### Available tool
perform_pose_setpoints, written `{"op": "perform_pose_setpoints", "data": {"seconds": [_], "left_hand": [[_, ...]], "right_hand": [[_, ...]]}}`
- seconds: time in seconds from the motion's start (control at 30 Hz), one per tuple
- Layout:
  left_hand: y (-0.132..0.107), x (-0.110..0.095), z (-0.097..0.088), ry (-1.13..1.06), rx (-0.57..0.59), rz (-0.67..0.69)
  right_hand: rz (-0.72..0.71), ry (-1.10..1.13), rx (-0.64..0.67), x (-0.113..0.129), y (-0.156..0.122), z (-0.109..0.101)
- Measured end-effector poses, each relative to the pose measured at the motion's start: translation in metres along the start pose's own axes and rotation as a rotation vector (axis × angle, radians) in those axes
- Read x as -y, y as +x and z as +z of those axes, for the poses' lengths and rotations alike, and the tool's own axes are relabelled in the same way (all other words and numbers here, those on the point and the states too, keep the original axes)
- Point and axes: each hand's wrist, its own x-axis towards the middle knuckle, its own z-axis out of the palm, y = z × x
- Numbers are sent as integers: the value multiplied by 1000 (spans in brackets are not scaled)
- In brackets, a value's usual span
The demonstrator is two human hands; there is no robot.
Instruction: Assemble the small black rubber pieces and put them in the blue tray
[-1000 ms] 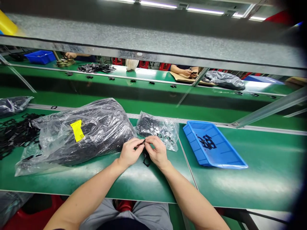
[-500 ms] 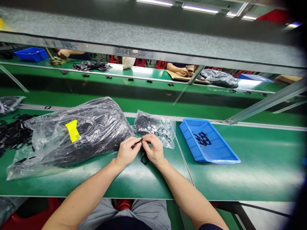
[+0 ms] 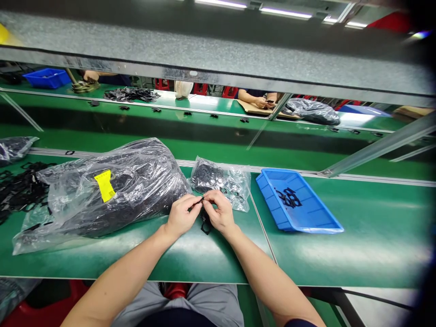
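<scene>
My left hand (image 3: pixel 184 214) and my right hand (image 3: pixel 218 212) meet over the green bench, thumbs and fingertips pinched together on a small black part (image 3: pixel 201 200). Most of that part is hidden by the fingers, so its exact kind does not show. Under the right hand lies a black frame-like piece (image 3: pixel 205 225) on the bench. Just beyond the hands rests a clear plastic bag (image 3: pixel 238 181) of small black and pale round pieces. A large clear bag (image 3: pixel 136 181) full of dark parts, with a yellow label (image 3: pixel 105 185), lies beside my left hand.
To the right stands a blue tray (image 3: pixel 316 213) with several black frames (image 3: pixel 289 198) inside. A pile of black parts (image 3: pixel 22 188) lies far left. Past a metal rail runs a green strip with spaced black parts; a co-worker's hands (image 3: pixel 266 101) are beyond. A slanted metal strut (image 3: pixel 378 141) rises right.
The view has shifted very slightly, so the bench things appear a little further right. Both hands keep their pinch on the small black part, almost unmoved.
</scene>
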Motion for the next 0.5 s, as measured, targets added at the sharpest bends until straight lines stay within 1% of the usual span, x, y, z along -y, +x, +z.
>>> {"op": "perform_pose_setpoints", "data": {"seconds": [0.1, 0.2, 0.27, 0.37, 0.5], "left_hand": [[0, -1, 0, 22, 28, -3], [1, 0, -1, 46, 67, -34], [1, 0, -1, 57, 90, -54], [2, 2, -2, 78, 116, -50], [3, 2, -2, 90, 122, -74]], "right_hand": [[69, 30, -1, -1, -2, 2], [236, 112, 9, -3, -2, 2], [319, 155, 52, -5, 0, 0], [345, 176, 117, -7, 2, -3], [432, 182, 116, -9, 2, -2]]}}
